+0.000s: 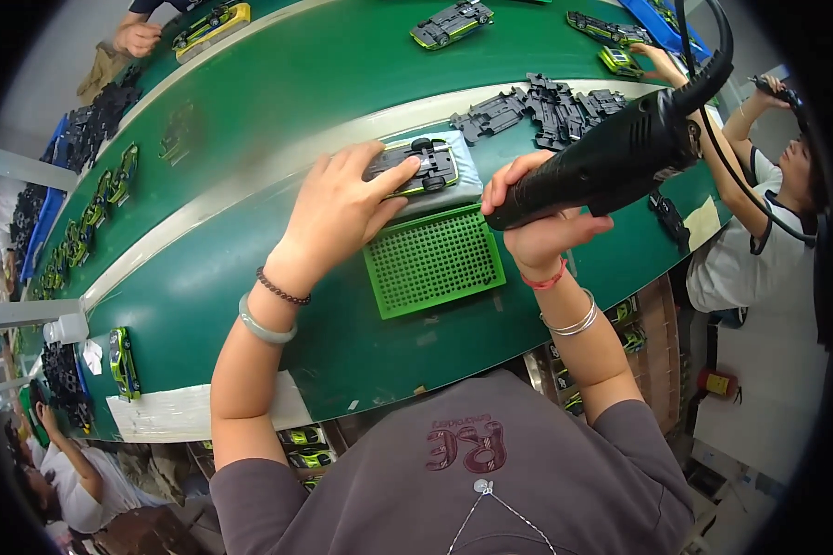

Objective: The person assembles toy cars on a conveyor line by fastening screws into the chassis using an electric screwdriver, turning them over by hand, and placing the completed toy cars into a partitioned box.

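A toy car (433, 171) lies wheels up on a pale blue pad (469, 168), its black underside showing above a yellow-green body. My left hand (329, 208) grips it from the left, with the thumb reaching across the underside. In my right hand (551, 239) is a black electric screwdriver (611, 153), held just right of the car with its cord end raised to the upper right. The fingers wrap round its lower part, and its tip cannot be made out. Below the pad sits a green perforated basket (374, 287).
Black plastic car chassis (555, 109) are heaped beyond my right hand. More toy cars (452, 23) lie on the green conveyor belt (315, 65) and along its left. A black cable (713, 157) hangs at right. Other people work nearby; one hand (659, 65) reaches in at upper right.
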Available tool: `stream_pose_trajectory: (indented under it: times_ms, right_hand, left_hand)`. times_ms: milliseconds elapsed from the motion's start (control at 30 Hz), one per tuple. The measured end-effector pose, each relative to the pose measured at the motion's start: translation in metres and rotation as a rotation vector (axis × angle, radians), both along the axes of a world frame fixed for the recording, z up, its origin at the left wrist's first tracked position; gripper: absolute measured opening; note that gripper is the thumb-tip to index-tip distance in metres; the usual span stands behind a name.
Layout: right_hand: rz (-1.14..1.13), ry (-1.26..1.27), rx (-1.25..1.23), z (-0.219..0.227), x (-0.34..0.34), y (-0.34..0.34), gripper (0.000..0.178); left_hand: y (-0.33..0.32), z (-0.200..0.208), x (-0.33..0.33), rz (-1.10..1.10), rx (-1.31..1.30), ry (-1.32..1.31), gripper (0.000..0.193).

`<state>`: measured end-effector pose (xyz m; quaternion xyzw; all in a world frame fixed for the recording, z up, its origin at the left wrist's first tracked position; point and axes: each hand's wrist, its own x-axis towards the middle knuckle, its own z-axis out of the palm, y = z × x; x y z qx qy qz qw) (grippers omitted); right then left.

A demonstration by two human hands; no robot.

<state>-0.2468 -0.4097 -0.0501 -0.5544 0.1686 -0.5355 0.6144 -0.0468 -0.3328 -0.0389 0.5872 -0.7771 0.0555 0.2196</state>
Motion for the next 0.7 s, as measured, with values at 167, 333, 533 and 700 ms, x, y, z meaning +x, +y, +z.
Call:
stream_pose_trajectory:
  times_ms: [167, 333, 533, 700]
  right_hand:
    - [-0.091, 0.057, 0.017, 0.002, 0.008, 0.006, 0.097]
    - [-0.105, 0.104, -0.012, 0.005, 0.009, 0.002, 0.097]
    - [-0.018, -0.184, -0.09, 0.048, 0.01, -0.017, 0.103]
    - [-0.055, -0.106, -0.08, 0.052, 0.043, -0.036, 0.1]
  left_hand:
    - [-0.001, 0.001, 0.0, 0.0, -0.01, -0.017, 0.042]
    - [0.001, 0.004, 0.002, -0.004, -0.001, -0.016, 0.042]
    - [0.002, 0.003, 0.002, -0.008, -0.008, -0.006, 0.042]
    - [0.0, -0.002, 0.002, -0.012, -0.056, -0.034, 0.043]
